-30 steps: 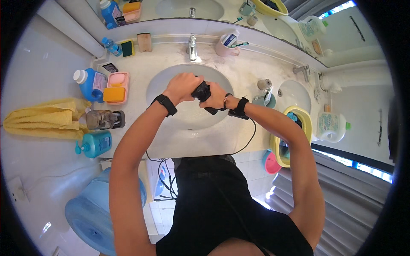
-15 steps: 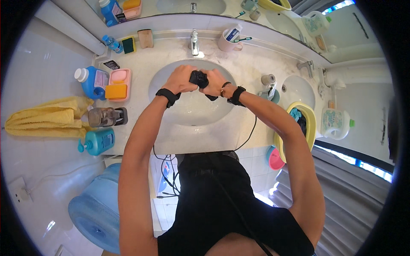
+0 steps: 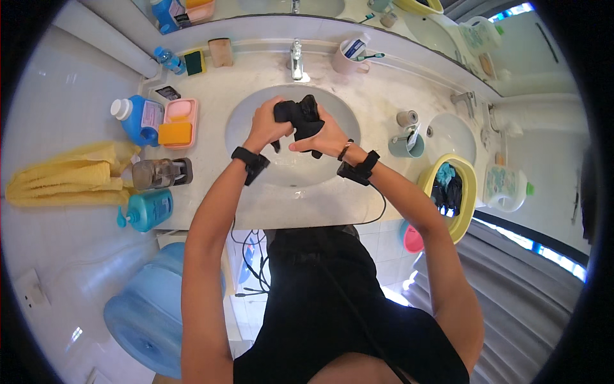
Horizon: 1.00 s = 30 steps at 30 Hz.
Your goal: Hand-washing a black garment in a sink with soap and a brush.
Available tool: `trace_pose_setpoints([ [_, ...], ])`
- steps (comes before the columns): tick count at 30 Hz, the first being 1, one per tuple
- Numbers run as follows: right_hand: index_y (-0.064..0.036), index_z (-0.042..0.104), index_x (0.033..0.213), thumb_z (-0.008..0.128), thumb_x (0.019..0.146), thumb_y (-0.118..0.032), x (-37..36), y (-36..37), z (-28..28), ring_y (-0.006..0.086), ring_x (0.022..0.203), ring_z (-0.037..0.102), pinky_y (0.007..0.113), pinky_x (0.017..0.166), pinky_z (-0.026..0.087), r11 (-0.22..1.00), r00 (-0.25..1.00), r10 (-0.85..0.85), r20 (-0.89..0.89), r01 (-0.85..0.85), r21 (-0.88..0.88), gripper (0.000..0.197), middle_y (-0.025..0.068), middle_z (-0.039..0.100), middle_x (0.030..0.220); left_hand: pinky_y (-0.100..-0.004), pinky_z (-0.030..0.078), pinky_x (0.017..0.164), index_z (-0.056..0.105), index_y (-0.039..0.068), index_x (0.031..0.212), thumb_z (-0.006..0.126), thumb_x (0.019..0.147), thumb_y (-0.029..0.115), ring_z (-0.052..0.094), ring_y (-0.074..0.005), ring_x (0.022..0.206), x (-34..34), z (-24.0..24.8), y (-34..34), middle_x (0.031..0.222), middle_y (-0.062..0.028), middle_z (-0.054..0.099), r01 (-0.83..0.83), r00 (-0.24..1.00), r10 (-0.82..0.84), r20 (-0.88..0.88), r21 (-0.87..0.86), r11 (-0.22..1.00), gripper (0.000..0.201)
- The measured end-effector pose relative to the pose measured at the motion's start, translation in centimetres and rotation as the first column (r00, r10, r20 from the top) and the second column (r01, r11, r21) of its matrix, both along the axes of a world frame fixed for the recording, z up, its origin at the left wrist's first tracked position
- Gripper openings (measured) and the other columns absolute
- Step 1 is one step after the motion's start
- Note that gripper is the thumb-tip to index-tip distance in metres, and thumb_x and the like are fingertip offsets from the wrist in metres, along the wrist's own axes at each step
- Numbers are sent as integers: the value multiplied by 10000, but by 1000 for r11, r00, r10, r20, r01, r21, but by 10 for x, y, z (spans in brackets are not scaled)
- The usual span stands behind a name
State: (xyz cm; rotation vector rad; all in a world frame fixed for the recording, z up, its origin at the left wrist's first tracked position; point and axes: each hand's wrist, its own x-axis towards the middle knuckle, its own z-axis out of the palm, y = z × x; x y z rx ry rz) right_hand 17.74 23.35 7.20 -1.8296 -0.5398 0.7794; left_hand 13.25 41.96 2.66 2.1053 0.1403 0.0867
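Note:
Over the oval sink (image 3: 240, 115) I hold a bunched black cloth (image 3: 299, 115), small and possibly a sock; its exact kind is not plain. My left hand (image 3: 264, 125) grips its left side, with a loose end hanging below the fingers. My right hand (image 3: 329, 137) clasps the other side, thumb stretched toward the left hand. Both wrists wear black straps with small black devices. Behind the hands stands a chrome faucet (image 3: 297, 61); whether water runs is not visible.
At left are a pink soap tray (image 3: 195, 125), a blue bottle (image 3: 135, 121), a teal pump bottle (image 3: 150, 210) and a yellow towel (image 3: 70, 176). A yellow basin (image 3: 470, 198) with dark and teal cloths sits at right, near a green cup (image 3: 403, 147). A cable trails from my right wrist.
My hands have loosened from a tight bunched grip and turned. The black cloth now spreads wider between them, with ends showing above and below.

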Motion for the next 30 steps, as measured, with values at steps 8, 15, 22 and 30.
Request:
trace_pose_setpoints([
  [8,-58,570,1267,792,763,-30,-19,-14,4,149,948,605,329,710,547,898,750,116,-651,202,392,552,35,610,1072,-307,506,623,558,54,1134,498,596,-41,578,-183,831,-17,36,-47,912,-47,550,-244,968,129,-216,-930,274,550],
  [15,-45,580,1205,737,795,-19,-42,-16,12,204,953,626,365,765,560,745,549,170,-818,472,472,440,85,618,1108,-390,464,925,430,166,1394,578,679,151,502,-258,1118,-29,34,-54,1211,-90,475,-310,936,37,-350,-773,553,730],
  [22,-33,607,1159,732,754,30,-29,-47,-18,185,840,657,317,725,549,879,660,94,-746,297,373,428,76,667,977,-437,287,1138,385,139,1464,709,742,325,316,-383,1357,-36,29,-40,1444,-193,321,-58,963,-58,-264,-411,910,813],
  [30,-32,609,1192,710,673,96,-18,-55,34,160,841,665,290,699,567,984,706,150,-692,-39,173,544,82,686,989,-769,310,1005,384,539,1425,722,735,91,228,-427,1449,-46,100,-32,1631,-51,177,228,754,-622,212,803,551,890],
])
